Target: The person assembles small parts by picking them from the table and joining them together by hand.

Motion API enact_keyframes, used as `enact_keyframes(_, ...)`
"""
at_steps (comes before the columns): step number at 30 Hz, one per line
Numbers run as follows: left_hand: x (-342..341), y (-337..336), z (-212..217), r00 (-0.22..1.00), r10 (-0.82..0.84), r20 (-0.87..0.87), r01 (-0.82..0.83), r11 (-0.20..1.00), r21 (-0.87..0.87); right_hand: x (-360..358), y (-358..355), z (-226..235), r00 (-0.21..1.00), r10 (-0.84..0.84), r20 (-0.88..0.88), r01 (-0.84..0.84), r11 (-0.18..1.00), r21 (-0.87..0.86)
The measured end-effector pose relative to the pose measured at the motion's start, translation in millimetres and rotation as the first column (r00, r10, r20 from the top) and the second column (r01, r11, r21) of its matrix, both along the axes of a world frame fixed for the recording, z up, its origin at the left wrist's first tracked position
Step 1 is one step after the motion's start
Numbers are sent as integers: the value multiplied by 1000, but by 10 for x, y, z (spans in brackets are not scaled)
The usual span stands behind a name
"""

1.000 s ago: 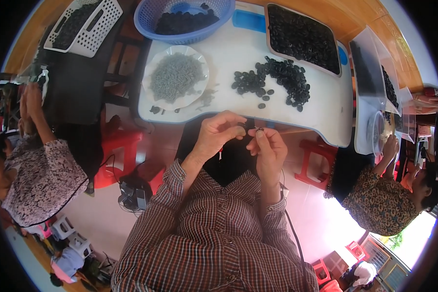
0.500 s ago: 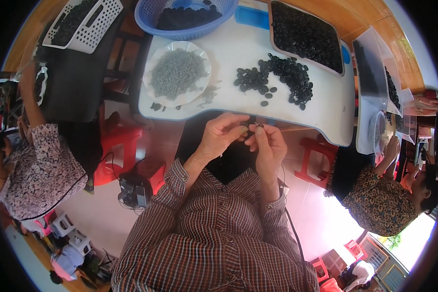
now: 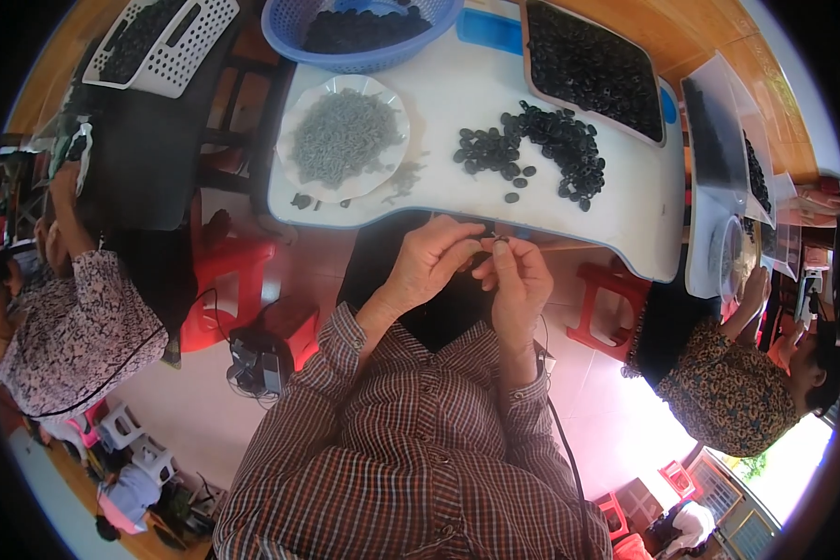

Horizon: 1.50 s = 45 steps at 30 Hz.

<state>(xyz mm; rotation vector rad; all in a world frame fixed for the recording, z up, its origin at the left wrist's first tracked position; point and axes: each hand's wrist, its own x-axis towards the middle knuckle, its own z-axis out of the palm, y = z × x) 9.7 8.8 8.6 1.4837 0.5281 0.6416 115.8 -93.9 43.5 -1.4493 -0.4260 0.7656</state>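
Observation:
Just off the table's near edge, my left hand (image 3: 429, 259) and my right hand (image 3: 518, 280) meet at the fingertips, both closed in a pinch. A small dark piece shows at the right thumb and forefinger; its shape is mostly hidden. What the left fingers pinch is too small to make out. Beyond my hands, a loose pile of small black oval pieces (image 3: 583, 163) lies on the white table (image 3: 420, 112). To the left, a white scalloped plate (image 3: 397, 154) bears a heap of small grey pieces (image 3: 343, 138).
A blue basket (image 3: 364, 63) and a tray of black pieces (image 3: 593, 65) stand at the back. Co-workers sit left (image 3: 84, 327) and right (image 3: 728, 387). Red stools (image 3: 224, 289) flank me. A white basket (image 3: 182, 65) rests on the left dark table (image 3: 140, 159).
My fingertips have shifted slightly and stay together. At the left, the co-worker's arm has moved on the dark table. The view has shifted a little.

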Motion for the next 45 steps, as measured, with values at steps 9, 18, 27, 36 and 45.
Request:
enact_keyframes(9,-11,16,-11,998,45,46,-11,825,-564,-25,3,-28,1000,-11,-11,12,1000,13)
enact_keyframes(18,-16,10,5,988,48,149,56,779,-625,-44,0,-41,997,6,-76,-8,1000,-26)
enact_keyframes(27,-61,52,41,987,-12,160,95,846,-525,-35,-4,-49,996,38,-86,-40,999,-30)
enact_keyframes(36,-97,60,37,989,-43,141,104,881,-462,-51,7,-35,995,69,-73,-70,997,-24)
enact_keyframes(45,-99,56,40,992,-46,119,86,930,-358,-44,4,-25,994,90,-56,-93,994,-60)
